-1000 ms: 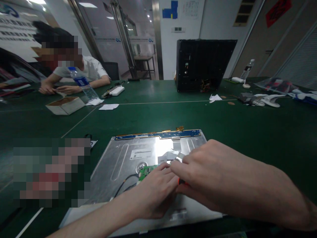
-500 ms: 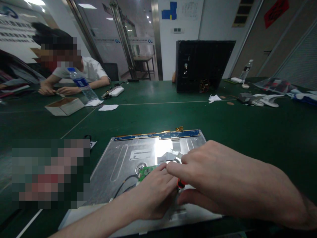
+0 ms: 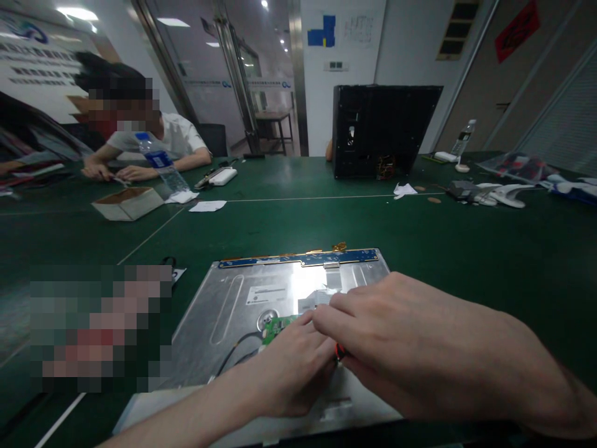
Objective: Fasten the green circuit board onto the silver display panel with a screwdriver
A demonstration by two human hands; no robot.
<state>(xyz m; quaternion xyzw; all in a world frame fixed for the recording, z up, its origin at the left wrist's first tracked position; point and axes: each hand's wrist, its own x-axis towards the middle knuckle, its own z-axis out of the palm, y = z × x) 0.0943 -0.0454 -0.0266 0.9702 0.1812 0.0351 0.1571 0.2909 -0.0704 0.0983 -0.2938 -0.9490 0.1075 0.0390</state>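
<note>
A flat display panel (image 3: 205,314) lies back up in front of me. It has a bare metal back, a blue circuit strip (image 3: 298,258) along its far edge and a green circuit board (image 3: 276,327) near the middle. My left hand (image 3: 293,367) rests over the green board, its fingers drawn together and their tips hidden. Over its fingertips, my right hand (image 3: 382,342) is closed around a red-and-black tool handle (image 3: 340,352). Only a little of that handle shows; its working end is covered by my hands. Black cables (image 3: 233,348) run from the board toward the near edge.
Across the green table (image 3: 280,224) stand a large black casing (image 3: 385,130), an open cardboard box (image 3: 128,205) and a water bottle (image 3: 163,165). Another person (image 3: 181,137) sits at the far left. White gloves (image 3: 501,194) lie at the right. A blurred-out patch (image 3: 102,330) covers something left of the panel.
My right thumb has moved in closer under the hand, and less of the red-and-black handle's surroundings shows. The view has shifted slightly. My left hand stays in place.
</note>
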